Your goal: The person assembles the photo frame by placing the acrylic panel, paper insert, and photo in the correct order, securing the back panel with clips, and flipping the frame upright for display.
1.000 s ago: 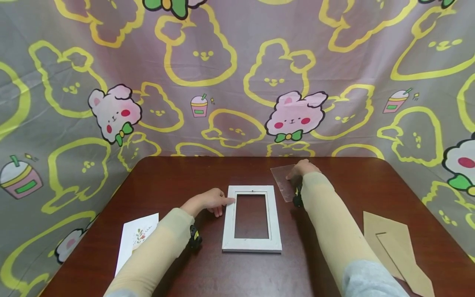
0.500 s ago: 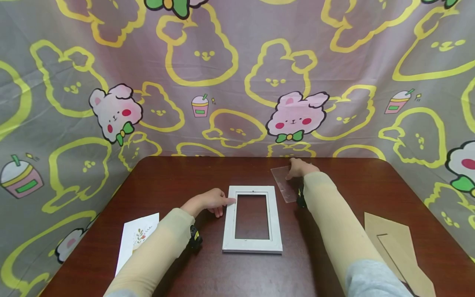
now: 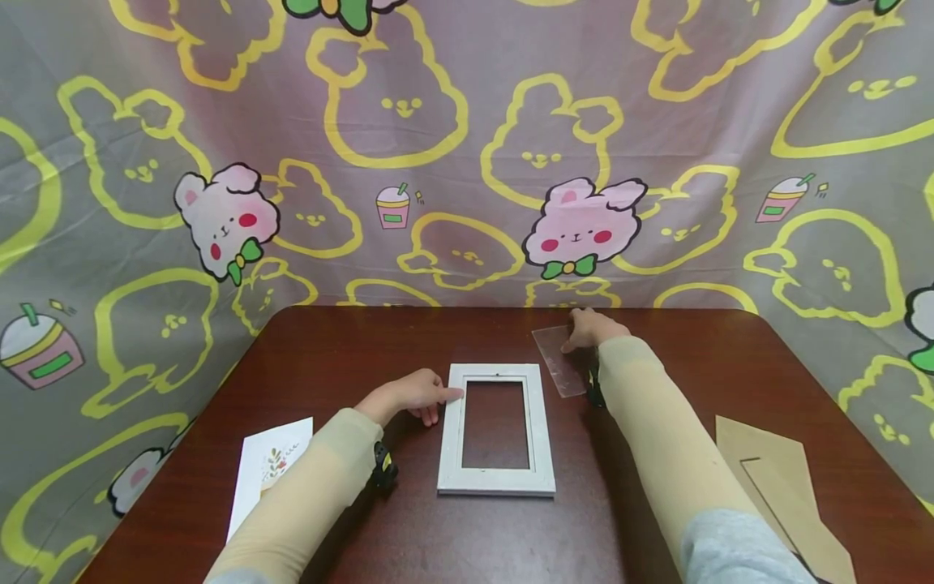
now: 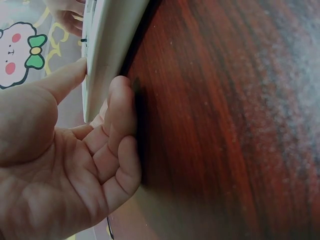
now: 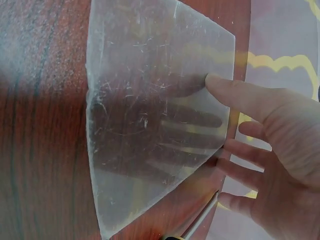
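A white picture frame [image 3: 541,430] lies on the brown table in the head view, its opening showing bare wood. My left hand [image 3: 412,393] is at its left side. The thumb [image 4: 70,80] rests on the frame's face and the curled fingers stay against its outer side in the left wrist view. Farther back on the right lies a clear, scratched plastic sheet [image 5: 145,110]. My right hand [image 3: 593,331] reaches over it from its far right. The thumb touches the sheet's face, while the other fingers stretch out, spread, around its far edge.
White card paper [image 3: 251,462] with a printed plant lies at the left, partly under my left forearm. A brown backing board [image 3: 773,478] with a stand flap lies at the right. Patterned cloth [image 3: 467,162] hangs behind the table [image 3: 350,332].
My right hand's fingers have spread and lifted a little from their earlier lower posture over the sheet's far edge. The left hand, frame and sheet stay where they were.
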The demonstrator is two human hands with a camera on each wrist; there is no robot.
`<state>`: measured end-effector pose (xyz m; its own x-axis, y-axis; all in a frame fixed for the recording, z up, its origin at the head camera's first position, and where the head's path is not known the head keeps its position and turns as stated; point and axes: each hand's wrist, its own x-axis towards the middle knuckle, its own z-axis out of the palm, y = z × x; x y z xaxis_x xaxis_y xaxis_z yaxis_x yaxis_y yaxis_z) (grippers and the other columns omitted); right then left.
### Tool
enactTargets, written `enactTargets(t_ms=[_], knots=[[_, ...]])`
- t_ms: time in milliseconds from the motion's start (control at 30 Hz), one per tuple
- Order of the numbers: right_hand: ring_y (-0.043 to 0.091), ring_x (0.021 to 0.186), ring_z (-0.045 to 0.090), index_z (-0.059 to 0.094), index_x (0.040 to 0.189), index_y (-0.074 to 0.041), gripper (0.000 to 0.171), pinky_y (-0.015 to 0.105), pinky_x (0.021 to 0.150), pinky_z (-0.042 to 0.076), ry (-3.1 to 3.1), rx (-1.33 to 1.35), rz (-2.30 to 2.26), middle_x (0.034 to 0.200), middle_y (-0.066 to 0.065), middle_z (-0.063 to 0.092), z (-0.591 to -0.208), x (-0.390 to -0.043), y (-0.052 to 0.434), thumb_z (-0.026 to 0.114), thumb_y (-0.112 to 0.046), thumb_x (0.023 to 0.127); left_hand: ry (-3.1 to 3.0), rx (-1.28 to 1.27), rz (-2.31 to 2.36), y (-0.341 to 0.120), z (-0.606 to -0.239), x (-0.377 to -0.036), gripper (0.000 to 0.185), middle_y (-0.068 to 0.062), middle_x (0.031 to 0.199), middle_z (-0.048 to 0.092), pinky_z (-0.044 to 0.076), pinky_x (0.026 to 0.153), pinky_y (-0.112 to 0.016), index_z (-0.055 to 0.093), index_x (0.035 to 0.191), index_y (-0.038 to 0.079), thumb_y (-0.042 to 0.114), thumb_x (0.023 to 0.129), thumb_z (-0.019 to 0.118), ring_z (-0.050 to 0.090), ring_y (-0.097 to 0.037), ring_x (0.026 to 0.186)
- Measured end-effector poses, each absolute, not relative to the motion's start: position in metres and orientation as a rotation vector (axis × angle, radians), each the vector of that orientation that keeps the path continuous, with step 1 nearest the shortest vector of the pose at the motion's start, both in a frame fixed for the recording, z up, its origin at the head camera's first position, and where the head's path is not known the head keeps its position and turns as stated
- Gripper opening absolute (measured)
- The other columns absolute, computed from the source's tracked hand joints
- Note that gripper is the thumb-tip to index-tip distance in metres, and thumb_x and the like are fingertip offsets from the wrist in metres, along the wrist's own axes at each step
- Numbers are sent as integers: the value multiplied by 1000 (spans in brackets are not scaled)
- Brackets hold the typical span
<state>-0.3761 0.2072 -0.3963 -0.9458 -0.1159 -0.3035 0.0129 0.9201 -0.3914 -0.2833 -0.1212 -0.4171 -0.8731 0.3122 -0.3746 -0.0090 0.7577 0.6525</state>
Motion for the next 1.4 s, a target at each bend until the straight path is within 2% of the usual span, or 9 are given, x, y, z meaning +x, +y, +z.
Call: enactTargets(t_ms=[167,433,600,767,933,1033,1167,1267,1400], knots=[[42,114,45,40,139,4,72,57,93,43,2757,-57,-539,130,27,39,-394,-375,208,76,-24,84,2486,228,927,-121,-417,-283,44,-5,53,58,44,49,-26,58,73,2,39,96,61,56,-14,47],[46,122,33,39,140,4,82,65,95,35,2793,-16,-473,135,32,32,-391,-373,208,80,-33,80,2495,235,906,-122,-418,-284,44,-5,53,58,43,50,-27,58,73,2,40,96,60,57,-14,47],[43,115,35,54,124,6,68,60,89,41,2831,-32,-419,125,29,33,-391,-372,207,82,-35,77,2485,237,911,-122,-418,-285,44,-5,53,58,44,49,-26,57,72,3,40,96,60,57,-14,47],[40,108,37,64,102,1,48,54,82,46,2858,-65,-399,115,25,36,-390,-373,210,84,-35,76,2483,231,908,-122,-418,-287,44,-4,54,58,44,51,-26,57,73,4,41,95,60,57,-14,48],[39,106,37,60,106,-2,52,51,78,47,2846,-44,-421,111,22,39,-390,-376,213,85,-36,74,2475,233,905,-122,-417,-288,45,-5,54,58,45,51,-27,57,72,4,42,95,61,58,-14,49],[37,101,42,57,107,-2,54,49,78,47,2840,-34,-455,108,20,42,-390,-377,214,85,-34,74,2477,235,905,-122,-416,-287,45,-5,54,58,45,51,-27,58,73,3,42,95,60,57,-14,48],[34,90,51,51,102,0,48,45,79,46,2811,-69,-575,97,16,49,-391,-379,216,84,-25,77,2479,237,913,-121,-416,-287,46,-5,53,58,45,51,-27,59,75,1,42,95,60,56,-14,47],[32,87,51,47,97,0,44,43,78,44,2785,-92,-690,90,14,51,-395,-382,218,83,-18,79,2476,236,917,-121,-416,-287,46,-5,53,58,45,50,-27,59,75,0,41,95,61,56,-14,46],[29,85,55,46,96,1,38,41,75,45,2753,-110,-826,90,13,53,-399,-384,224,79,-10,81,2475,237,910,-121,-417,-287,45,-5,53,58,44,50,-27,59,75,1,41,95,61,56,-14,46]])
